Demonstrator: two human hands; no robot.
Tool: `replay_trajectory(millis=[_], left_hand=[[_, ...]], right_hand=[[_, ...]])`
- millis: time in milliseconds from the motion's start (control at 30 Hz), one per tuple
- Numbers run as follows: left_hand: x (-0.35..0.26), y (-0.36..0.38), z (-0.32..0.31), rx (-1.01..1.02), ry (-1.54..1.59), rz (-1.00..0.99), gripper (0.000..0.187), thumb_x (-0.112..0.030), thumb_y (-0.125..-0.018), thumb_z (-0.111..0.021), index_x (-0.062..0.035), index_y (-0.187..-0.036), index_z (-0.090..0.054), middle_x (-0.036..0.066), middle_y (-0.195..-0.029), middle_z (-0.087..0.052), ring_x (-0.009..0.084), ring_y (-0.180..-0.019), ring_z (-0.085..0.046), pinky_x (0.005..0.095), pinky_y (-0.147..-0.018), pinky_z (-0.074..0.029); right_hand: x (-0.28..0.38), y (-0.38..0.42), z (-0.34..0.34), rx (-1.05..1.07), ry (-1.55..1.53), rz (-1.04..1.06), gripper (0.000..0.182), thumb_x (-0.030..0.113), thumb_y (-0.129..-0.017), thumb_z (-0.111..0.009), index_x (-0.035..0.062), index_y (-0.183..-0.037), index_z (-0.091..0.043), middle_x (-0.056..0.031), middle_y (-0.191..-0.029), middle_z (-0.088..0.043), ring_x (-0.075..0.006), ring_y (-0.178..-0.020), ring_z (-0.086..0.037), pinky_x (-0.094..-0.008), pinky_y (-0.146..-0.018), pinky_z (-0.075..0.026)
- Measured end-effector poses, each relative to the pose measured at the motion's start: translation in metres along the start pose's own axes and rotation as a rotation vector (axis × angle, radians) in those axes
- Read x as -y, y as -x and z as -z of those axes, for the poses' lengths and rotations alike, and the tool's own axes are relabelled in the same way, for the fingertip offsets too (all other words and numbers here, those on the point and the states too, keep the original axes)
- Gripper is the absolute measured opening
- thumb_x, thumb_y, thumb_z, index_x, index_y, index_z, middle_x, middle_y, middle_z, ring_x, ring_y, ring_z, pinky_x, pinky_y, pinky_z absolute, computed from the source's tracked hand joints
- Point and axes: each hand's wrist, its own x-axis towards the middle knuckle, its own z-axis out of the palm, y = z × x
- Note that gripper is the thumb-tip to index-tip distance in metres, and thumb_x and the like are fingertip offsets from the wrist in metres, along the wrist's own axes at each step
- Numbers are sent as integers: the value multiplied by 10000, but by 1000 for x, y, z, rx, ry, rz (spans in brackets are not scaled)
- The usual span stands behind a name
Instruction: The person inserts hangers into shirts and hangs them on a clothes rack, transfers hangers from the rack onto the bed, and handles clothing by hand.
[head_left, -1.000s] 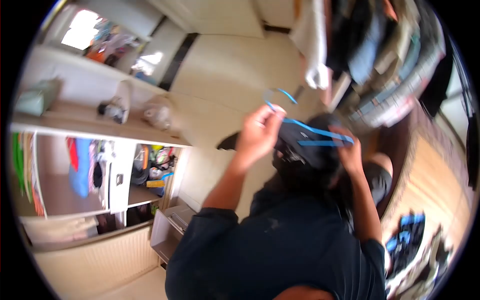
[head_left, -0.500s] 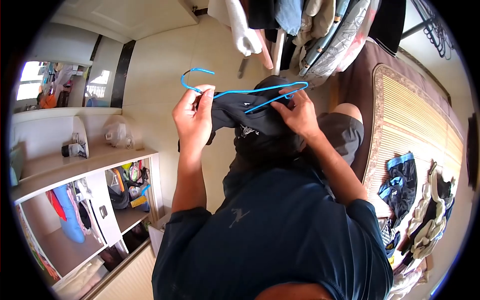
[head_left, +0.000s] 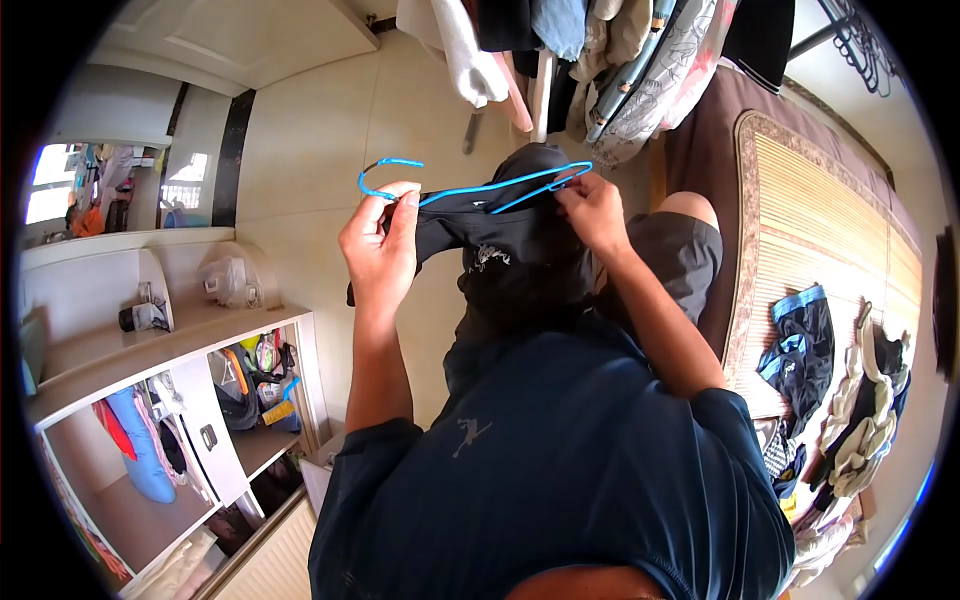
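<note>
while the left hand (head_left: 380, 250) pinches the thin blue wire hanger (head_left: 490, 187) between thumb and fingers at the base of its hook, the right hand (head_left: 597, 212) has its fingertips closed on the narrow far end; whether they also nip cloth, i cannot tell. the hanger is held out in front of the body, roughly level, with the soft black cloth garment (head_left: 530, 262), pale print on its front, hanging about it. the hanger looks light, smooth and springy, best taken at the hook's neck and the outer corner; the garment seems limp and not fragile, likely to slide on the slick wire unless held by its upper edge. to the right, black-and-blue shorts (head_left: 812, 345) lie on a tan slatted mat (head_left: 810, 250) over the bed (head_left: 715, 130). clothes hang in a close row (head_left: 640, 75) beyond, above pale floor tiles (head_left: 310, 130), and a white open-fronted cabinet (head_left: 212, 435) stands at the left.
</note>
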Motion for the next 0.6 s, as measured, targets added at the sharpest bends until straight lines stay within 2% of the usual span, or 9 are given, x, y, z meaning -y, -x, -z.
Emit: replay_trajectory(millis=[33, 100, 200, 333, 400, 433, 500, 533, 600], left_hand=[[2, 1, 1, -9, -14, 1, 115, -49, -1016, -713, 26, -1098, -742, -21, -876, -673, 26, -763, -531, 195, -683, -430], [5, 3, 6, -6, -19, 2, 108, -48, -1015, -712, 21, -1093, -742, -22, -871, -672, 28, -761, -532, 198, -685, -434], [8, 7, 12, 18, -57, 5, 108, -31, -1011, -711, 21, -1099, -747, -24, -896, -677, 28, -780, -541, 194, -702, -440], [11, 7, 8, 9, -70, 1, 115, -13, -1007, -709, 28, -1106, -749, -28, -919, -677, 24, -791, -537, 187, -705, -432], [8, 6, 8, 33, -100, -19, 112, -13, -1008, -708, 28, -1104, -747, -28, -920, -679, 27, -793, -540, 190, -710, -438], [6, 5, 7, 57, -133, -41, 109, -14, -1009, -707, 29, -1102, -746, -28, -922, -680, 29, -795, -544, 193, -715, -444], [4, 4, 4, 67, -132, -70, 108, -15, -1010, -706, 28, -1102, -745, -28, -926, -683, 32, -799, -547, 196, -722, -450], [3, 3, 1, 77, -133, -92, 107, -15, -1011, -705, 27, -1101, -745, -27, -929, -686, 34, -803, -550, 198, -729, -456], [-6, 0, -4, 95, -107, -137, 110, -14, -1011, -705, 27, -1105, -745, -23, -936, -690, 36, -809, -554, 200, -737, -462]], right_hand=[[7, 3, 4, 25, -167, -95, 185, 107, -937, -673, -22, -1048, -746, -80, -857, -752, -144, -801, -722, -300, -721, -566], [5, 3, 11, 39, -425, -163, 168, 105, -966, -668, -7, -1057, -755, -46, -886, -737, -133, -774, -693, -273, -691, -543], [9, 8, 23, 38, -619, -257, 164, 106, -971, -678, 3, -1069, -759, -38, -914, -736, -125, -725, -658, -260, -669, -523], [23, 15, 30, 23, -625, -229, 163, 115, -977, -686, 6, -1067, -768, -24, -899, -730, -102, -695, -621, -254, -659, -514], [30, 17, 31, -91, -552, -69, 169, 113, -983, -695, -4, -1073, -778, -3, -872, -720, -70, -697, -597, -237, -653, -496], [34, 19, 32, -92, -552, -66, 169, 113, -983, -695, -4, -1073, -778, -3, -872, -720, -70, -697, -597, -237, -653, -496], [48, 23, 37, -154, -366, 120, 176, 100, -984, -712, -27, -1088, -776, 10, -848, -713, -57, -719, -603, -227, -672, -499], [58, 26, 36, -160, -369, 125, 176, 100, -984, -712, -27, -1088, -776, 10, -848, -713, -57, -719, -603, -227, -672, -499], [83, 37, 30, -178, -285, 292, 185, 96, -983, -734, -41, -1104, -763, 26, -846, -710, -55, -747, -624, -222, -695, -511]])
